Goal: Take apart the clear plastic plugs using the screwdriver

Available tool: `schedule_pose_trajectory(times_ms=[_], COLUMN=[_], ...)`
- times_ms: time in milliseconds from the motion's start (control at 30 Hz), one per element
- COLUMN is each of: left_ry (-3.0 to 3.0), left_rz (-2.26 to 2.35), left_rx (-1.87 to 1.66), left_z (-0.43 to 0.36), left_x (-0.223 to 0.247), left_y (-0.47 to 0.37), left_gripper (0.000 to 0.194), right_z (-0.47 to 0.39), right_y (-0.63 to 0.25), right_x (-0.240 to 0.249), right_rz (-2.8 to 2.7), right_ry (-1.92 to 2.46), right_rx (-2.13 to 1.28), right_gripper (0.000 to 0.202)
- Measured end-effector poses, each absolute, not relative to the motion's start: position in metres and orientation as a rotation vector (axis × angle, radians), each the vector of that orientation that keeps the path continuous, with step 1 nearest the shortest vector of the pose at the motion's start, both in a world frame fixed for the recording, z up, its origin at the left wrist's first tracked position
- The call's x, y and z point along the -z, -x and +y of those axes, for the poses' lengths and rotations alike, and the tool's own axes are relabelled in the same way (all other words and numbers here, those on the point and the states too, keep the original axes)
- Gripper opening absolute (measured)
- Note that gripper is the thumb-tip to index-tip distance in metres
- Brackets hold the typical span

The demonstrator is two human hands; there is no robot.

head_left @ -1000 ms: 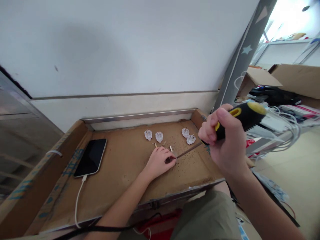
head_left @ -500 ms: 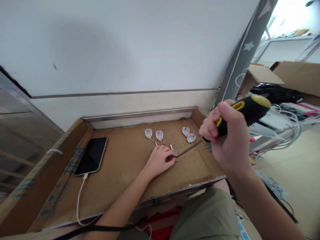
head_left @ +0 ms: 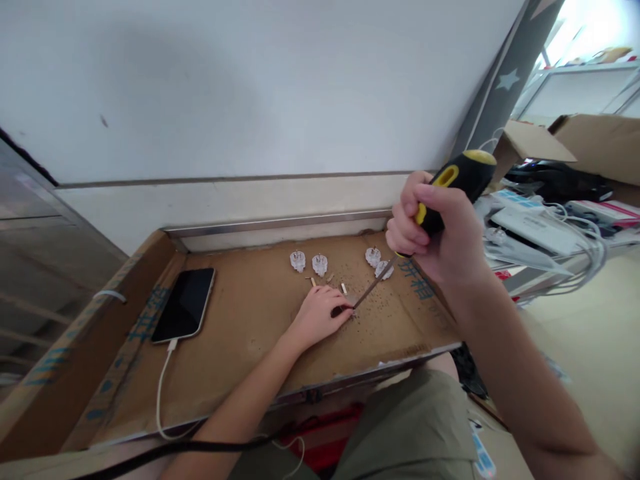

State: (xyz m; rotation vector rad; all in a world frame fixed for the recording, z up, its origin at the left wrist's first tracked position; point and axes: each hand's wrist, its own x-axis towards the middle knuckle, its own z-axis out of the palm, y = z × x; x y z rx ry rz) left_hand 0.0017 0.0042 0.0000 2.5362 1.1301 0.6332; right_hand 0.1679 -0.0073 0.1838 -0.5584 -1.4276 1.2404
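My right hand (head_left: 435, 227) is wrapped round the black and yellow handle of a screwdriver (head_left: 374, 285), which slants down to the left. Its tip meets the fingertips of my left hand (head_left: 323, 312), low on the cardboard. Those left fingers are curled and pinched together; what they hold is mostly hidden, with only a dark bit showing. Clear plug pieces with metal pins lie behind: one plug piece (head_left: 297, 261), another plug piece (head_left: 320, 265), and a touching pair (head_left: 373, 257) to the right. Small metal strips (head_left: 343, 289) and dark crumbs lie close to my left hand.
A cardboard tray (head_left: 240, 373) with raised sides forms the work surface. On its left lies a phone (head_left: 184, 305) with a white cable (head_left: 161, 393). A white wall (head_left: 280, 87) stands behind. To the right are boxes and cables (head_left: 585, 233).
My right hand and the screwdriver handle have shifted left and up, so the shaft stands steeper. My left hand stays almost in place. The view has moved slightly.
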Motion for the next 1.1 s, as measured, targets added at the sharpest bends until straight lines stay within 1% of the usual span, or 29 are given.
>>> schedule_pose_trajectory(times_ms=[133,200,267,333,467,500,533,567,700,767,833,933,1000,1033,1100], left_ry=[-2.539,-2.534,-2.529,-2.528,-2.531,-2.533,-2.535,-2.537,-2.538,-2.538,-2.537,-2.544,-2.543,-2.538,-2.520], left_rz=[1.131,1.137,1.143,1.146,1.147,1.145,1.142,1.139,1.133,1.135,1.135,1.129,1.133,1.134,1.135], left_rx=[-0.642,-0.640,-0.642,-0.649,-0.655,-0.653,-0.650,-0.647,-0.632,-0.634,-0.641,-0.643,-0.650,-0.656,-0.677], left_z=[0.005,0.004,0.004,0.003,0.004,0.004,0.004,0.004,0.003,0.003,0.003,0.003,0.002,0.002,0.001], left_x=[0.001,0.002,0.002,0.002,0.003,0.003,0.003,0.003,0.003,0.003,0.003,0.004,0.004,0.004,0.003], left_y=[-0.002,-0.002,-0.002,-0.002,-0.002,-0.002,-0.002,-0.002,-0.002,-0.002,-0.001,-0.001,-0.001,-0.001,-0.001], left_gripper=[0.015,0.015,0.015,0.015,0.015,0.015,0.015,0.015,0.015,0.015,0.016,0.016,0.016,0.016,0.016], right_z=[0.004,0.010,0.015,0.016,0.003,-0.001,-0.004,-0.007,-0.004,0.003,0.008,0.009,0.005,0.002,-0.002], right_y=[-0.175,-0.177,-0.176,-0.173,-0.169,-0.168,-0.167,-0.166,-0.164,-0.166,-0.169,-0.173,-0.175,-0.176,-0.177], right_x=[-0.186,-0.186,-0.187,-0.188,-0.189,-0.189,-0.189,-0.188,-0.187,-0.188,-0.189,-0.189,-0.189,-0.189,-0.191], right_rz=[-1.628,-1.718,-1.757,-1.745,-1.701,-1.689,-1.675,-1.651,-1.530,-1.537,-1.593,-1.733,-1.769,-1.747,-1.644], right_ry=[0.390,0.275,0.257,0.404,0.797,0.832,0.827,0.777,0.470,0.396,0.308,0.139,0.259,0.386,0.616], right_rx=[-1.468,-1.591,-1.622,-1.473,-0.827,-0.720,-0.684,-0.728,-1.168,-1.322,-1.472,-1.646,-1.550,-1.438,-1.182], right_gripper=[0.031,0.033,0.038,0.038,0.035,0.034,0.035,0.034,0.022,0.020,0.024,0.045,0.056,0.056,0.048])
